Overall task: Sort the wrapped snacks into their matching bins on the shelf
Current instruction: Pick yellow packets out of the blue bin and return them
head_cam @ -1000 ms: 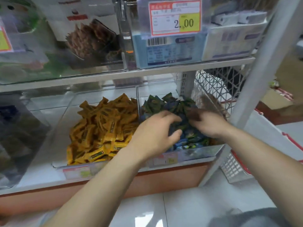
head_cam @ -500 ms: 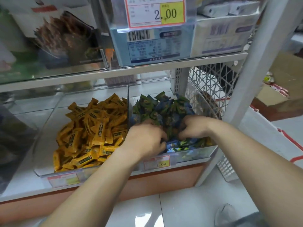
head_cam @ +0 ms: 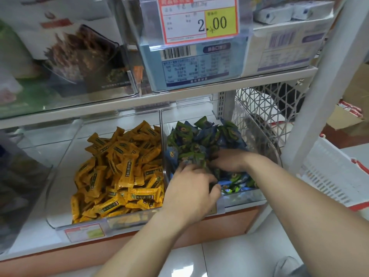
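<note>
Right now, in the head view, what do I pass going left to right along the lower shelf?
Yellow-wrapped snacks in a clear bin → blue and green wrapped snacks in the next clear bin → white lattice basket → white shelf post.

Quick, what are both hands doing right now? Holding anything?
Left hand: fingers curled round some blue-green snacks.
Right hand: fingers hidden among those snacks; cannot be told.
</note>
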Tool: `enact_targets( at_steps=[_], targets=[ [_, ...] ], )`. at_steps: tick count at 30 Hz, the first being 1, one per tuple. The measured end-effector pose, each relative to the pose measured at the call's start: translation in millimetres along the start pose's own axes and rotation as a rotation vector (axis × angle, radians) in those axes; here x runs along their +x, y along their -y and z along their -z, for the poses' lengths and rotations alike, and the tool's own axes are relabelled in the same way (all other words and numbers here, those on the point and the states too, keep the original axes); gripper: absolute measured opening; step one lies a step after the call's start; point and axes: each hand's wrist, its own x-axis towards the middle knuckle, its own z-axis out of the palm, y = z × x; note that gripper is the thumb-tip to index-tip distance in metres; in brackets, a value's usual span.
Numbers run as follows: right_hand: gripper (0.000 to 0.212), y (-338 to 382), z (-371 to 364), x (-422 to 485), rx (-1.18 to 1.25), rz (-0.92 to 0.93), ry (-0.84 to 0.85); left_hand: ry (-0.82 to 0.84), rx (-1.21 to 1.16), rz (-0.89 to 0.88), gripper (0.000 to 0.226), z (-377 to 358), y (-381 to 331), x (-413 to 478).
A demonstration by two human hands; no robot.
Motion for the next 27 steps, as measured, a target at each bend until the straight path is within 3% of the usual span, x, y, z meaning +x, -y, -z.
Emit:
enact_targets(
  at_steps=[6, 10, 13, 19, 25, 27],
  targets=[
    [0.018, 5, -5, 8, 0.285, 0.045, -0.006, -0.052, 0.000, 0.025, 0.036, -3, -4, -1],
    [0.027, 5, -4, 14, 0.374, 0.071, -0.010, -0.092, 0.000, 0.022, 0.036, -5, -4, -2],
    [0.016, 8, -9, 14, 0.392, 0.066, -0.003, -0.118, -0.004, 0.035, 0.034, -6, -5, -3],
    [0.016, 9, -5, 4, 0.347, 0.085, 0.042, -0.119, 0.002, 0.028, 0.031, -6, -5, -3],
    [0.004, -4, 3, -2, 0.272, 0.120, -0.015, -0.117, -0.019, 0.036, 0.031, -3, -4, -3],
    [0.016, -8, 9, -6, 0.258, 0.096, -0.070, -0.113, -0.017, 0.042, 0.033, -3, -4, -2]
  ],
)
